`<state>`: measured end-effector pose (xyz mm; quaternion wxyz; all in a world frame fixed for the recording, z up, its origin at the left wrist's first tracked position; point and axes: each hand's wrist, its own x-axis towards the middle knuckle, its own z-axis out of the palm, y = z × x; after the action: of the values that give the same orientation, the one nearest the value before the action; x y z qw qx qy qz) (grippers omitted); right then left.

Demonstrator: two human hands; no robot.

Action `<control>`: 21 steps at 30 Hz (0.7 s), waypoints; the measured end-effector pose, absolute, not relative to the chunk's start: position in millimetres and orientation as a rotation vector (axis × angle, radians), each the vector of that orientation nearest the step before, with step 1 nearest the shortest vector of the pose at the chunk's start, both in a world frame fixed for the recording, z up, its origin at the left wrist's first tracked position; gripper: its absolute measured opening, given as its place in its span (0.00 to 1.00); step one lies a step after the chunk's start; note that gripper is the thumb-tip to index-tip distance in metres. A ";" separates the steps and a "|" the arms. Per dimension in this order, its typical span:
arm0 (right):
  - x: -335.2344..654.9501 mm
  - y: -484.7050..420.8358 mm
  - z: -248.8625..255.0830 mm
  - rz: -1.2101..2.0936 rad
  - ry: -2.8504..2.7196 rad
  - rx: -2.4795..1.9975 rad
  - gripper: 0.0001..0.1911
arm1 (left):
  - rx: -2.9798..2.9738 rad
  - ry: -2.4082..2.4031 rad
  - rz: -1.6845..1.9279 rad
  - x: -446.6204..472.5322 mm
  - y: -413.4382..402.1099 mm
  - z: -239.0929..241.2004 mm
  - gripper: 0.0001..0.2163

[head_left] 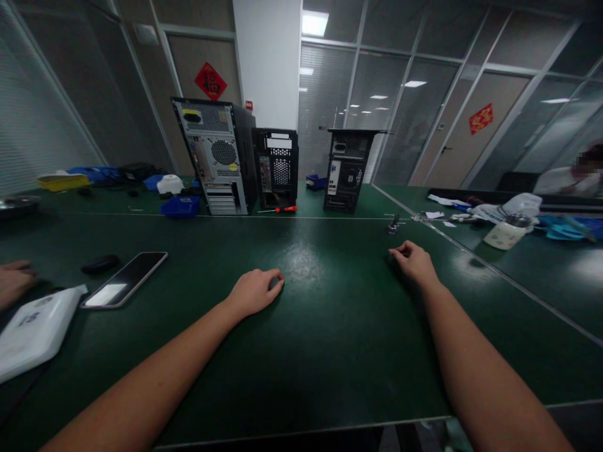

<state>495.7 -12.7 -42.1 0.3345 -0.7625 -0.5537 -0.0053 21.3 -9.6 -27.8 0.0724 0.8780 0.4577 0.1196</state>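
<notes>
My left hand (257, 290) rests on the dark green table (330, 351) with its fingers curled under in a loose fist; nothing shows in it. My right hand (413, 260) lies on the table further right, fingers also curled in, holding nothing visible. Both forearms stretch across the table from the near edge. A small metal part (393, 223) stands just beyond my right hand. Three computer tower cases (217, 157) (277, 166) (347, 168) stand upright at the back, rear panels facing me. A red-handled screwdriver (281, 209) lies in front of the middle case.
A phone (125, 279) and a dark small object (100, 263) lie at left, beside a white packet (35, 329). Another person's hand (14, 282) rests at the far left edge. Blue bins (179, 206) and clutter sit at back left. A second person sits at far right behind papers and a cup (506, 232).
</notes>
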 end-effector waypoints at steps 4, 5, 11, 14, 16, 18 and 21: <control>492.8 -11.3 -44.3 -0.035 -1.449 -1.987 0.15 | 2.621 1.383 0.355 22.3 -10.4 -26.7 0.16; 492.1 -11.4 -44.7 -0.039 -1.469 -1.977 0.15 | 2.618 1.379 0.356 22.5 -10.7 -26.5 0.16; 491.8 -15.8 -46.2 -0.058 -1.543 -1.938 0.19 | 2.623 1.393 0.349 22.6 -11.3 -26.5 0.16; 492.5 -18.3 -47.0 -0.037 -1.544 -1.922 0.23 | 2.629 1.390 0.352 22.6 -11.0 -26.4 0.16; 493.7 -18.5 -48.9 -0.025 -1.542 -1.939 0.25 | 2.631 1.401 0.350 22.9 -11.1 -26.0 0.16; 496.0 -17.0 -52.3 -0.021 -1.555 -1.965 0.30 | 2.631 1.402 0.345 23.4 -11.3 -25.5 0.16; 500.7 -12.6 -59.2 -0.036 -1.600 -1.986 0.40 | 2.629 1.396 0.332 24.1 -11.7 -24.9 0.16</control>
<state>500.7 -12.6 -59.2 0.2913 -0.7449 -0.6001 -0.0136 24.1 -11.7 -24.9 0.0731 0.8753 0.4650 0.1105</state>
